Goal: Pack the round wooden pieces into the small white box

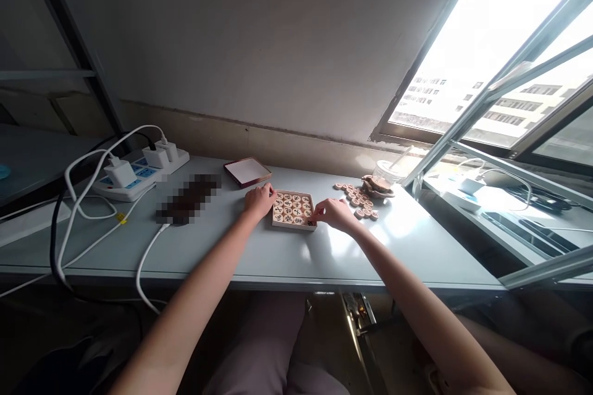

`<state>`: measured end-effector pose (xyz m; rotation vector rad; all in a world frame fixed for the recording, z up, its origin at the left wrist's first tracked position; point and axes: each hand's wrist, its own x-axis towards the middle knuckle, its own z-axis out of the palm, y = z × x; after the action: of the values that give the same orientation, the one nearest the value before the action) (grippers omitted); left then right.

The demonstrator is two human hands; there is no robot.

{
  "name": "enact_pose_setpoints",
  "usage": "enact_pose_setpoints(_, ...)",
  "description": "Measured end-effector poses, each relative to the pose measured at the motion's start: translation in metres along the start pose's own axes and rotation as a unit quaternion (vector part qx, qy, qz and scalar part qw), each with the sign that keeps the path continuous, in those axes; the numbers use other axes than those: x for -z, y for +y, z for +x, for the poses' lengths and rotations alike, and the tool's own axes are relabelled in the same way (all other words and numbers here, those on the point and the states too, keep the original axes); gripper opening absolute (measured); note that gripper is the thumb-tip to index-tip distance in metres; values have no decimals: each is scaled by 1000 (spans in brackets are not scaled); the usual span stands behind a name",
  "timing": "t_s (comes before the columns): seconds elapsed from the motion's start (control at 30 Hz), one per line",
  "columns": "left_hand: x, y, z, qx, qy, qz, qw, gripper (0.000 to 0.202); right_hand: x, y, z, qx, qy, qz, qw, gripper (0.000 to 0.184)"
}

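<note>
A shallow light-coloured box (293, 226) stands on the desk, filled with rows of round wooden Chinese chess pieces (288, 204) marked with characters. My left hand (260, 199) is closed at the box's left side, its fingertips holding the rim near the far corner. At the near right corner, my right hand (334, 214) has its fingers pinched together on a chess piece (311, 222) inside the box. The fingers partly hide this piece. Right of the box lies a loose group of more chess pieces (356, 196).
The box lid (247, 171) lies upturned behind my left hand. A brown carved object (377, 186) and a clear container (388, 170) stand at the back right. On the left are a power strip (139, 175), a white cable (147, 253) and a pixelated dark object (189, 198).
</note>
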<state>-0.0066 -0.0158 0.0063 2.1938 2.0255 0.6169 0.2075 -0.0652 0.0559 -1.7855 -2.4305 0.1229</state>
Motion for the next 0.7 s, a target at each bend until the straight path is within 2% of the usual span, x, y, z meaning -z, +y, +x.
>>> enact_pose_setpoints(0.2, -1, 0, 0, -3, 6, 1, 1000, 27, 8, -13, 3, -3, -4, -67, 998, 15)
enact_pose_setpoints(0.33, 0, 0, 0, -4, 2, 0, 1000, 27, 8, -20, -5, 44, 58, -68, 995, 8)
enact_pose_setpoints(0.43, 0, 0, 0, -5, 3, 4, 1000, 27, 1, -22, -16, 107, 122, -75, 984, 17)
enact_pose_setpoints(0.53, 0, -1, 0, -8, 5, 3, 1000, 27, -11, -17, -31, 149, 165, -128, 966, 24)
enact_pose_setpoints(0.7, -3, -2, 1, -11, 8, 5, 1000, 27, -24, -8, -48, 182, 207, -189, 943, 26)
